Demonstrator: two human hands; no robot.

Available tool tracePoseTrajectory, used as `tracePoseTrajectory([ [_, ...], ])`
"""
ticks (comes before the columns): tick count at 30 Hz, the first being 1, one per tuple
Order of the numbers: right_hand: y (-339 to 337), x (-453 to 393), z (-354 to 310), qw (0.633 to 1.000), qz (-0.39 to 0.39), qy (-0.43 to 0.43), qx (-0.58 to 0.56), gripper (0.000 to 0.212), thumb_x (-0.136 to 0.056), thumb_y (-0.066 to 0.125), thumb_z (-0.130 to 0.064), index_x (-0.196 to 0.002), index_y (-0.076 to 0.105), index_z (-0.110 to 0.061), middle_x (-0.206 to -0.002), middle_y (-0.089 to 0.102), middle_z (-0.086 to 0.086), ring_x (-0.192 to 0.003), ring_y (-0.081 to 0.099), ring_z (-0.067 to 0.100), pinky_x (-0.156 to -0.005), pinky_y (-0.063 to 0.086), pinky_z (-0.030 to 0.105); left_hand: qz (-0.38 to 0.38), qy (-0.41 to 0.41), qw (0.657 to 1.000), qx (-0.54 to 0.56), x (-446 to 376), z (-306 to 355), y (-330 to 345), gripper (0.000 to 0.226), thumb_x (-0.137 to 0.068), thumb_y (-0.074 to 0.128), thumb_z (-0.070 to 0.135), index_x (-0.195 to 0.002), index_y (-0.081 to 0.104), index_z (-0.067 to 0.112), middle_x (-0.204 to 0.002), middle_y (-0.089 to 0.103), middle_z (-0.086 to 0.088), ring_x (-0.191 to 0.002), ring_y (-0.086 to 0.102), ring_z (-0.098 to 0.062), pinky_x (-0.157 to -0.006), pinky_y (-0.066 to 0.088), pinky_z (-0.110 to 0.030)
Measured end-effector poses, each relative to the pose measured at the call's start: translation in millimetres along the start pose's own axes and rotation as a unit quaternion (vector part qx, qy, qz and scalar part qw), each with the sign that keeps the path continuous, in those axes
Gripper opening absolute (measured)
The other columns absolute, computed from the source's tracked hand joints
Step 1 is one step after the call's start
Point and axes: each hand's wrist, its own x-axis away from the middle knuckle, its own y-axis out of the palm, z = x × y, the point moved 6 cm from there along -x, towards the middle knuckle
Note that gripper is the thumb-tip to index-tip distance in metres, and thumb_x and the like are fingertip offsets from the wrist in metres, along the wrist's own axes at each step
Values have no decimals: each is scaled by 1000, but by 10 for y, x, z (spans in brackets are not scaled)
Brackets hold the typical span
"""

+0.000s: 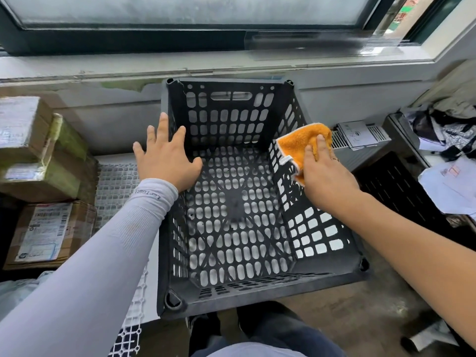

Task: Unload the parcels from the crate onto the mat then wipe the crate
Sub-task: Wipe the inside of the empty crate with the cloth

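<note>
We see black crate [231, 202] unloaded, sitting partly on white mat [116, 186]. Our left hand [167, 158] spread flat, fingers straight, over crate's left rim. Our right hand [324, 171] grips orange cloth [298, 143] against right wall. Parcels [43, 163] stacked at left.

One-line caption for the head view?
Right hand presses orange cloth on empty black crate's right wall; left hand steadies the left.

Single view, head-worn, wide-angle. Looks forward and steeply down from above the crate [231, 202], close in. Both forearms enter from the bottom corners; the person's legs show at bottom centre. Window [180, 9] and sill run along the top edge, bowed. No second view.
</note>
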Motion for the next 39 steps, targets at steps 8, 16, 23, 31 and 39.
tracePoseTrajectory([
  [8, -37, -189, 3, 999, 12, 11, -35, 89, -103, 55, -28, -164, -7, -10, -168, -24, 15, -154, 18, 45, -118, 33, 55, 4, 2, 1000, -17, -20, 3, 9, 82, -93, 58, 58, -162, 23, 31, -173, -10, -2, -159, 1, -32, -124, 11, -64],
  [16, -276, -885, -10, 996, 12, 6, -85, 96, -100, 63, -25, -164, -8, -17, -170, -15, 14, -141, 39, 50, -110, 40, 55, 5, -6, 999, -35, -29, 5, 5, 82, -93, 58, 57, -163, 23, 31, -173, -12, -1, -159, 2, -32, -124, 10, -64],
  [23, -157, -476, 72, 998, -1, -18, -68, 92, -99, 61, -14, -165, -3, -15, -171, -16, 9, -145, 37, 45, -111, 41, 56, 2, -10, 999, -38, -27, 6, 10, 81, -93, 58, 56, -162, 24, 30, -173, -11, -1, -159, 2, -32, -124, 12, -64],
  [31, 75, 513, 290, 994, -19, -58, -88, 73, -107, 43, -24, -165, -1, -17, -171, -20, 9, -139, 45, 42, -100, 49, 50, -1, -8, 1000, -25, -29, -7, 5, 82, -93, 59, 55, -163, 24, 29, -173, -11, -1, -159, 2, -32, -124, 13, -64],
  [39, 118, 1127, 402, 984, -60, -45, -165, 62, -110, 36, -25, -166, 8, -24, -172, -16, -4, -151, 31, 31, -117, 33, 38, -6, -6, 1000, -14, -29, -18, 3, 82, -93, 60, 54, -162, 26, 28, -173, -10, -1, -159, 2, -32, -124, 12, -64],
])
